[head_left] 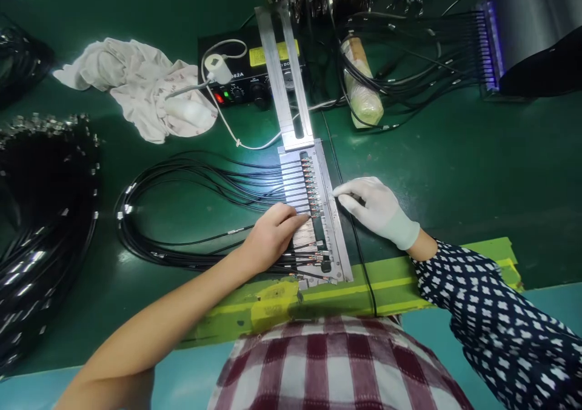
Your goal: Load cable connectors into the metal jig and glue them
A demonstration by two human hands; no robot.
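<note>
A flat metal fixture (336, 231) lies on the green table, with several black cables (227, 182) laid side by side across it. Small metal-ended connectors (311, 185) on the cables line up along its slot. My bare left hand (274, 233) is over the fixture's left side, fingers closed on a black cable close to its connector; the fingers hide part of the cable. On the other side my right hand (379, 208), in a white glove, has thumb and index finger pinched at the fixture's right edge. The cables loop round to the left of the fixture.
Behind the fixture a slotted metal bar (277, 76) reaches over a black control box (248, 88). A white cloth (150, 88) lies left of it. Cable bundles (40, 216) cover the far left. A wrapped roll (364, 85) and a purple-lit machine (491, 52) stand at the right.
</note>
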